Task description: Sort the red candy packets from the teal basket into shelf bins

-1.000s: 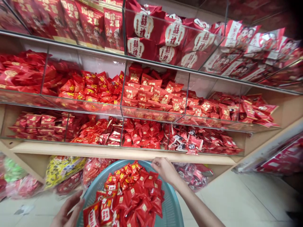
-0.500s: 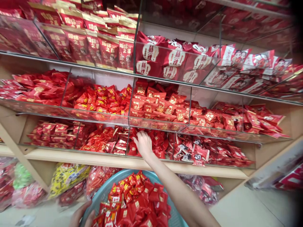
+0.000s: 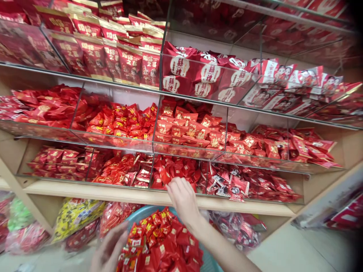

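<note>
My right hand [image 3: 183, 199] is in front of the bottom shelf's edge, its fingers closed on a red candy packet [image 3: 164, 174] that sticks out past the fingertips. Behind it, similar red packets [image 3: 184, 166] fill a glass-divided compartment. Below my right forearm stands a blue-green plastic basket [image 3: 209, 258], heaped with red and gold wrapped packets [image 3: 161, 249]. At the basket's left side is my left hand [image 3: 110, 247], somewhat blurred, with fingers apart and nothing seen in them. Whether it touches the rim is unclear.
Glass-fronted shelves rise ahead with red packets in several compartments. A wooden ledge [image 3: 113, 192] runs along the bottom shelf. Under it lie a yellow bag [image 3: 78, 217] and clear bags of red sweets [image 3: 238, 228].
My right hand has come out of the bottom compartment, down towards the basket, with a red packet in its fingers. My left hand has moved up and right, its fingers loosened from the basket's rim.
</note>
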Tool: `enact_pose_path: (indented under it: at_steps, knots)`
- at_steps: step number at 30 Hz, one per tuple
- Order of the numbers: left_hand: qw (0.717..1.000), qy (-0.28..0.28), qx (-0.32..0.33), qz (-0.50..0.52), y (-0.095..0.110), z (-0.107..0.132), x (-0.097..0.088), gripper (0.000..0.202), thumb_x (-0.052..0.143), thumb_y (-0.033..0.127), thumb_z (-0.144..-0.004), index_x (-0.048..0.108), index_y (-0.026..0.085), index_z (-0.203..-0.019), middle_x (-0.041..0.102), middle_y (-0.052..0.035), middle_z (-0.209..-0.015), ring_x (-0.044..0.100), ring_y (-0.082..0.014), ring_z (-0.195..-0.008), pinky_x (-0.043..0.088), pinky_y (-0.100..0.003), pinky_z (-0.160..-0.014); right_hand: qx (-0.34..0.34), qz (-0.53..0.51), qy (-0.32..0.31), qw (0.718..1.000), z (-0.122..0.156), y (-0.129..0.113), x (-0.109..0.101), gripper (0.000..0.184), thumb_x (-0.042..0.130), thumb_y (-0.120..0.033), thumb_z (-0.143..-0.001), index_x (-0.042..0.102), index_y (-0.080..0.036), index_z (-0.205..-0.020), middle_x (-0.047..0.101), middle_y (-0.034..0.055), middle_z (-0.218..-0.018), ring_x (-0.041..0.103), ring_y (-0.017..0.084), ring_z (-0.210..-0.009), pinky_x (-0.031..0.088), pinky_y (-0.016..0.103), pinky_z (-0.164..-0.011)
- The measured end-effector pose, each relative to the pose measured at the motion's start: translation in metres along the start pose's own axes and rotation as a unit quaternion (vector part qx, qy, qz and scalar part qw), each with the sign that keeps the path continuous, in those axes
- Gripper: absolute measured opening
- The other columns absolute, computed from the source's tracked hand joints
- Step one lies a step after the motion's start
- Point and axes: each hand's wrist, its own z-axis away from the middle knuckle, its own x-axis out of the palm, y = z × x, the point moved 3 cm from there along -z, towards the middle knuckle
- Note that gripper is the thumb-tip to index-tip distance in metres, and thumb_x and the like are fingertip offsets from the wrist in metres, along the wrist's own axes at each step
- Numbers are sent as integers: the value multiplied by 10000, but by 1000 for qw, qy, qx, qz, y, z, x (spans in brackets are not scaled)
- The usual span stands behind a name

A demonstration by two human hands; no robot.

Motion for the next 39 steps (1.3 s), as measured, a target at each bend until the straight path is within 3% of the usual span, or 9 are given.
enact_pose_path:
  at_steps: [5,9,12,15,18,22,29,34,39]
  knots:
    - [953,-101,-83,273,57,10,71,596,648,475,-741,502,261,-1278,583,-89,-1297,578,-271,-1135,463,-419,-964,-78,-20,-31,996,45,-46,-19,169,424,-115,-893,557,-160,-799,572,42,-779,478,190,-708,359,317,-668]
    - [958,-129,-94,238,66,15,85,598,722,374,-699,540,242,-1253,672,-70,-1163,611,-252,-1077,491,-332,-907,-90,-87,-20,992,67,-60,-24,109,474,-149,-878,582,-145,-869,603,56,-824,511,202,-770,388,325,-729]
    - [954,-204,-85,201,70,18,83,494,668,377,-760,575,226,-1221,678,-74,-1138,618,-240,-1045,509,-306,-841,28,-229,-16,973,69,-43,-30,108,524,-255,-874,581,-169,-843,599,42,-819,532,184,-778,412,295,-720]
    - [945,-273,-91,155,73,22,85,433,663,392,-763,630,212,-1155,697,-72,-1070,647,-215,-935,514,-287,-767,232,-367,-56,899,65,-16,-25,150,531,-300,-868,597,-187,-943,605,36,-888,559,157,-772,433,253,-665]
    - [939,-310,-93,120,70,23,91,429,703,414,-713,680,180,-1072,721,-61,-930,660,-187,-780,506,-283,-732,308,-493,-131,803,64,-6,-13,199,560,-357,-839,653,-183,-860,623,18,-827,566,146,-721,435,237,-633]
    - [946,-292,-85,110,59,23,94,410,753,402,-650,708,149,-969,716,-44,-786,652,-179,-724,502,-278,-726,331,-582,-127,732,71,-3,-3,262,589,-381,-817,667,-161,-697,603,4,-731,542,138,-703,425,245,-683]
    - [965,-186,-129,133,48,27,78,316,756,400,-636,704,175,-851,701,-27,-783,643,-176,-751,535,-282,-719,371,-595,-69,710,83,1,-1,258,611,-395,-807,653,-172,-684,581,-5,-755,509,133,-736,401,235,-693]
    - [973,-191,-97,87,45,30,79,278,732,438,-641,687,163,-634,636,18,-598,563,-121,-574,521,-220,-589,413,-614,-72,669,87,-5,2,250,638,-431,-775,659,-182,-756,595,-20,-701,498,122,-669,396,229,-646]
    - [975,-212,-40,49,51,31,85,298,703,448,-664,688,167,-564,604,20,-539,512,-127,-549,510,-221,-550,439,-599,-55,667,96,-2,-2,297,644,-456,-759,635,-175,-664,563,-28,-626,469,111,-597,381,222,-588]
